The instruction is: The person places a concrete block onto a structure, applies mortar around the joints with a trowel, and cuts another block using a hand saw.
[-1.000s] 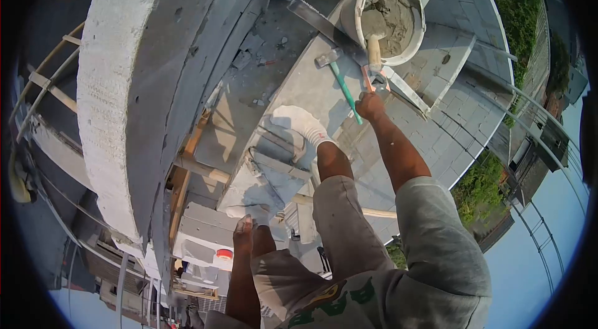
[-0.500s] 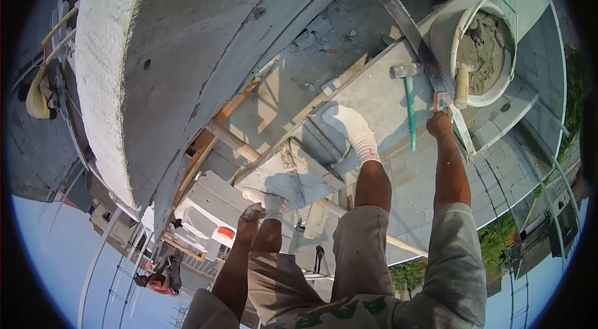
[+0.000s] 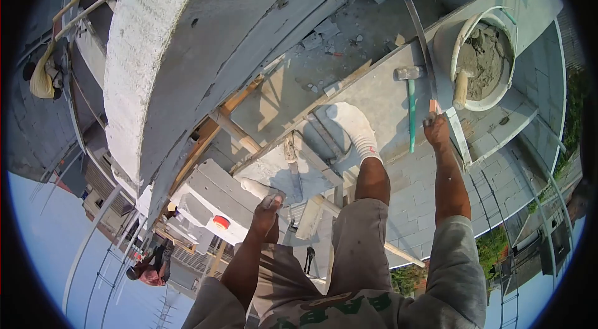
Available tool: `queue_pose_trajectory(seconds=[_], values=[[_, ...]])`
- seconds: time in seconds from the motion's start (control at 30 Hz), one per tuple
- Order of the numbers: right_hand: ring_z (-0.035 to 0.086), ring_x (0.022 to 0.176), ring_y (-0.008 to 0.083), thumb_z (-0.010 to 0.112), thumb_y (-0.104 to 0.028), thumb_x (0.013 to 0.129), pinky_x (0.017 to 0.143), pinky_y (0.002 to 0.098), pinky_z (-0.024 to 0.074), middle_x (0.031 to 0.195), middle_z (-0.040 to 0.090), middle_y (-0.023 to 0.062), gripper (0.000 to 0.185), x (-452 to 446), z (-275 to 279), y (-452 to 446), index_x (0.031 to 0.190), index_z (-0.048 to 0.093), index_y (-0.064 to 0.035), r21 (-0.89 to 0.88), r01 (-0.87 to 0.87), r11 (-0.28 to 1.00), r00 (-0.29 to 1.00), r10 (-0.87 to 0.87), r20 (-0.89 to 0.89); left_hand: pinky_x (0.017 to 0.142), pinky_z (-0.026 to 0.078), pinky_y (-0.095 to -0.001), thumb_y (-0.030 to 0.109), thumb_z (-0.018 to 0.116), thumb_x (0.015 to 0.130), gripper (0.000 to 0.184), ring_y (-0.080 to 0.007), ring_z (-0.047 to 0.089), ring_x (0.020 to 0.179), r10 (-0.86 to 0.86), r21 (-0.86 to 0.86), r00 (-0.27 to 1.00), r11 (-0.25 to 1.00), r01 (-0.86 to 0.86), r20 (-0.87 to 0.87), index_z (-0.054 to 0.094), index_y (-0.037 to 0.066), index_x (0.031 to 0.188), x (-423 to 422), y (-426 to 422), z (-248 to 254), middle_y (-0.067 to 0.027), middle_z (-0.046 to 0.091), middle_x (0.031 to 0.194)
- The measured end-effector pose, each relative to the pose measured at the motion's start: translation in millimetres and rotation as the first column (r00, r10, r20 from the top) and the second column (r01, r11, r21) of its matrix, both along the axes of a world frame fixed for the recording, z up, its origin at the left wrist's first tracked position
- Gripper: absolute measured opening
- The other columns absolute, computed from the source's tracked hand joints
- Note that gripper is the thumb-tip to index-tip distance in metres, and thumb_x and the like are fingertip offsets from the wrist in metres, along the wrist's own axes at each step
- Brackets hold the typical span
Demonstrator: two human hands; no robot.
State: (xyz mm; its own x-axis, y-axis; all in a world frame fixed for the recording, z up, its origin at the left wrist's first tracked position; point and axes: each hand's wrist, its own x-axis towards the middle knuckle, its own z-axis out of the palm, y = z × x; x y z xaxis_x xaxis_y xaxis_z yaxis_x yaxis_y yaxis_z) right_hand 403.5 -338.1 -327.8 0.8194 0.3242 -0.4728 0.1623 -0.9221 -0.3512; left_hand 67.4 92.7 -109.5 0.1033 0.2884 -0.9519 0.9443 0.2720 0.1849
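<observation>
My right hand [image 3: 436,128] is wrapped round the orange handle of a handsaw [image 3: 422,42], whose long blade points away from me, nearly edge-on. Left of the saw lies a hammer [image 3: 411,105] with a green handle. A bucket [image 3: 453,49] of wet grey mortar [image 3: 486,58] stands to its right, and a tool's wooden handle [image 3: 461,89] leans out over the rim. Near my left shin, my left hand [image 3: 271,202] hangs with its fingers curled in, and no object shows in it.
A tall curved wall of pale blocks [image 3: 156,49] rises on the left. My white-socked feet stand on planks and board; a wooden pole [image 3: 237,131] passes by them. Rubble [image 3: 321,30] lies on the lower floor. Two people, one in yellow [image 3: 42,80], one in red [image 3: 152,273], are farther off at left.
My right hand has turned the saw, so its broad blade now shows narrow and more upright beside the hammer. My left hand has moved up and right, across my left shin.
</observation>
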Motion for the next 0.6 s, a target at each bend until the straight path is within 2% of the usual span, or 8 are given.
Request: queue_pose_trajectory(seconds=[0.07, 0.1, 0.2, 0.27, 0.37, 0.47, 0.53, 0.6], values=[[0.061, 0.081, 0.0408, 0.063, -0.009, 0.078, 0.069, 0.048, 0.0481, 0.083, 0.062, 0.0223, 0.016, 4.4, 31.8, 31.9, 0.091, 0.058, -0.0004, -0.048, -0.062, 0.997, 0.996, 0.064, 0.055, 0.074, 0.044, -0.0276, 0.032, 0.061, 0.095, 0.032, -0.0096, 0.052, 0.081, -0.031, 0.046, 0.996, 0.999, 0.027, 0.086, 0.063, 0.002, 0.102, -17.2, 2.5, -7.4, 0.0007, 0.059, 0.086], [0.061, 0.086, 0.0397, 0.061, -0.007, 0.078, 0.073, 0.0477, 0.0475, 0.088, 0.062, 0.0209, 0.017, 1.8, 42.7, 41.6, 0.094, 0.058, -0.0012, 0.007, 0.01, 1.0, 1.0, -0.01, 0.008, 0.071, 0.044, -0.0276, 0.032, 0.062, 0.095, 0.032, -0.0088, 0.05, 0.077, -0.081, 0.073, 0.995, 0.994, 0.077, 0.062, 0.063, 0.001, 0.1, -16.5, 2.4, 1.7, 0.0014, 0.057, 0.083], [0.06, 0.091, 0.0395, 0.056, -0.004, 0.081, 0.077, 0.0476, 0.0469, 0.094, 0.063, 0.0179, 0.021, 19.5, 69.9, 79.1, 0.102, 0.061, -0.0024, 0.027, -0.008, 1.0, 1.0, 0.008, 0.022, 0.084, 0.049, -0.0332, 0.033, 0.062, 0.094, 0.04, -0.0262, 0.064, 0.089, -0.031, 0.257, 0.98, 0.966, -0.022, 0.197, 0.06, -0.001, 0.114, -3.1, -14.0, 16.0, -0.014, 0.067, 0.097], [0.06, 0.092, 0.0416, 0.056, -0.007, 0.083, 0.078, 0.0466, 0.047, 0.096, 0.064, 0.0197, 0.024, 24.8, 47.8, 78.0, 0.106, 0.062, -0.004, 0.03, -0.091, 0.995, 0.953, 0.078, 0.291, 0.091, 0.049, -0.0387, 0.035, 0.064, 0.091, 0.048, -0.037, 0.061, 0.102, -0.161, 0.429, 0.975, 0.9, 0.081, 0.154, 0.056, -0.001, 0.122, 10.3, -17.7, 45.7, -0.0224, 0.064, 0.112], [0.061, 0.085, 0.0422, 0.056, -0.008, 0.083, 0.074, 0.0493, 0.0475, 0.088, 0.064, 0.0213, 0.02, 53.6, 81.0, 119.7, 0.101, 0.063, -0.0029, 0.023, -0.188, 0.982, 0.977, 0.184, 0.109, 0.095, 0.046, -0.0397, 0.036, 0.065, 0.09, 0.052, -0.0384, 0.057, 0.109, -0.172, 0.577, 0.981, 0.812, 0.09, 0.089, 0.055, -0.001, 0.124, -8.5, -22.3, 67.9, -0.0244, 0.06, 0.118], [0.061, 0.086, 0.0452, 0.057, -0.012, 0.086, 0.073, 0.0504, 0.0477, 0.089, 0.064, 0.0264, 0.02, 59.7, 134.2, 185.6, 0.1, 0.064, 0.0005, -0.061, -0.267, 0.962, 0.958, 0.272, 0.088, 0.098, 0.044, -0.0408, 0.023, 0.074, 0.084, 0.055, -0.0354, 0.056, 0.114, -0.057, 0.691, 0.988, 0.709, 0.139, -0.141, 0.05, 0.001, 0.129, -61.0, -14.3, 67.1, -0.0204, 0.058, 0.12], [0.061, 0.086, 0.0463, 0.057, -0.013, 0.086, 0.072, 0.0501, 0.0481, 0.09, 0.063, 0.028, 0.021, 61.2, 153.5, 211.6, 0.1, 0.063, 0.0016, -0.095, -0.326, 0.941, 0.938, 0.334, 0.094, 0.097, 0.045, -0.0437, 0.022, 0.083, 0.073, 0.07, -0.0391, 0.054, 0.113, 0.293, 0.684, 0.928, 0.629, -0.369, 0.231, 0.048, 0.0, 0.13, -101.4, 2.9, 56.2, -0.0211, 0.056, 0.118], [0.061, 0.087, 0.0471, 0.059, -0.014, 0.086, 0.073, 0.0505, 0.0484, 0.091, 0.063, 0.0288, 0.022, 63.4, 144.5, 210.8, 0.102, 0.062, 0.0019, 0.01, -0.392, 0.92, 0.919, 0.39, 0.06, 0.096, 0.045, -0.0448, 0.022, 0.086, 0.067, 0.077, -0.0396, 0.053, 0.111, 0.091, 0.875, 0.987, 0.478, 0.074, -0.134, 0.047, -0.001, 0.13, -138.8, 42.0, 80.3, -0.0213, 0.056, 0.116]])
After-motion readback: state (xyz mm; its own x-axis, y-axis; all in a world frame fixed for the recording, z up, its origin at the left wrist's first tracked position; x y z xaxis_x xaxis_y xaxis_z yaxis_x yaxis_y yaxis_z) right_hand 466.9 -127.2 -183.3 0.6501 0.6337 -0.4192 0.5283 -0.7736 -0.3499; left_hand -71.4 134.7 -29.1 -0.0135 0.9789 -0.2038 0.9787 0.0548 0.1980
